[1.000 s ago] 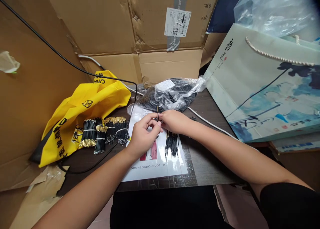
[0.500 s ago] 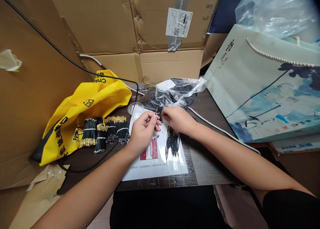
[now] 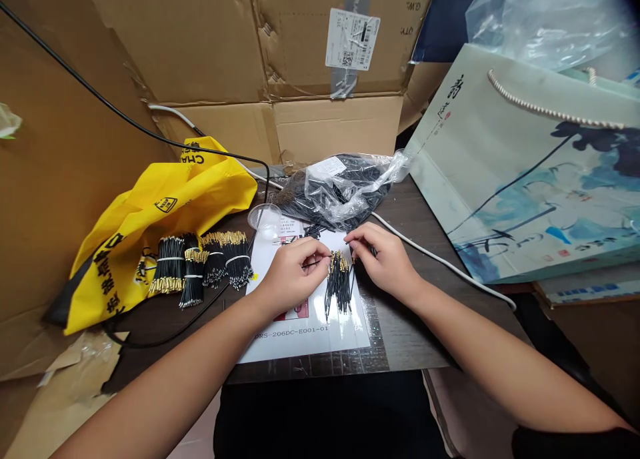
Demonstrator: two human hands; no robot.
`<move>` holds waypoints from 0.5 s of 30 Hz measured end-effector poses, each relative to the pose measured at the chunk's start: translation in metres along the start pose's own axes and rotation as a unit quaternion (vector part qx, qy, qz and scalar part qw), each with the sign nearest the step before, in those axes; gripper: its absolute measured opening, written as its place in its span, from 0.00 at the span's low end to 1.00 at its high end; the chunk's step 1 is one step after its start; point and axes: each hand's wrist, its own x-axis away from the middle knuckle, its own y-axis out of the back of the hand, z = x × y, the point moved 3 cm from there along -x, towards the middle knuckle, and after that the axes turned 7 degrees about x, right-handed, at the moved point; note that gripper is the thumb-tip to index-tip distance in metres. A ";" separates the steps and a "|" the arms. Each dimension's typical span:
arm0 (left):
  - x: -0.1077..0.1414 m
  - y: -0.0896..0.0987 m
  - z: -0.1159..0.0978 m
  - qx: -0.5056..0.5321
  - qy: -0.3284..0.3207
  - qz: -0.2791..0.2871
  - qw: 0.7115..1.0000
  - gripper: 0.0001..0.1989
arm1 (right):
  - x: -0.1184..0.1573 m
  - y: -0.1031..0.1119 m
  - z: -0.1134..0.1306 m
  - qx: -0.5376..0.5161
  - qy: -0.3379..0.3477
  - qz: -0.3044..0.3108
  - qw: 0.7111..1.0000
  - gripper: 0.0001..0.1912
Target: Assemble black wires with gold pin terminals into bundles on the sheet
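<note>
My left hand point(image 3: 299, 267) is closed in a pinch on a thin black wire point(image 3: 311, 264), just left of a loose pile of black wires with gold ends point(image 3: 339, 287). On the pile's other side is my right hand point(image 3: 383, 257), its thumb and fingers curled together around small dark pieces that I cannot make out clearly. The pile lies on a printed sheet point(image 3: 307, 345) with a red picture partly under my left hand. Behind the hands, several short black pieces point(image 3: 313, 231) lie on the paper.
Banded bundles of black wires point(image 3: 193, 279) lie at left beside a yellow bag point(image 3: 165, 199). A clear plastic bag of black material point(image 3: 335, 185) and a small clear lid point(image 3: 264, 219) are behind the sheet. Cardboard point(image 3: 340, 129) stands behind; a paper bag point(image 3: 525, 172) stands right.
My hands were close together above the sheet, with a gold-tipped wire upright in the left. They have moved apart and nearer to me, to either side of the loose pile.
</note>
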 end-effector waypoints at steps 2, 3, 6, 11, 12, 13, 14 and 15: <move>0.000 0.000 -0.001 -0.006 -0.004 0.012 1.000 0.03 | 0.000 -0.001 0.002 -0.013 0.010 -0.008 1.000 0.06; 0.000 -0.001 -0.002 -0.006 -0.004 0.017 1.000 0.04 | 0.000 -0.001 0.004 -0.021 0.020 -0.009 1.000 0.06; -0.001 -0.001 -0.003 -0.009 -0.009 0.032 0.999 0.06 | 0.002 -0.001 0.009 -0.040 0.060 0.007 0.997 0.05; -0.002 0.000 -0.002 -0.017 -0.010 0.032 0.999 0.08 | 0.004 0.000 0.013 -0.031 0.102 0.033 0.994 0.06; -0.002 0.000 -0.002 -0.018 -0.010 0.030 0.999 0.08 | 0.004 0.000 0.013 -0.028 0.104 0.035 0.994 0.06; -0.002 0.000 -0.002 -0.018 -0.011 0.029 0.999 0.08 | 0.004 0.000 0.013 -0.025 0.105 0.036 0.993 0.06; -0.001 0.000 -0.001 -0.018 -0.013 0.030 0.999 0.08 | 0.004 0.000 0.013 -0.022 0.105 0.035 0.994 0.06; -0.001 -0.001 -0.001 -0.018 -0.014 0.030 0.999 0.08 | 0.004 0.000 0.013 -0.018 0.104 0.034 0.994 0.06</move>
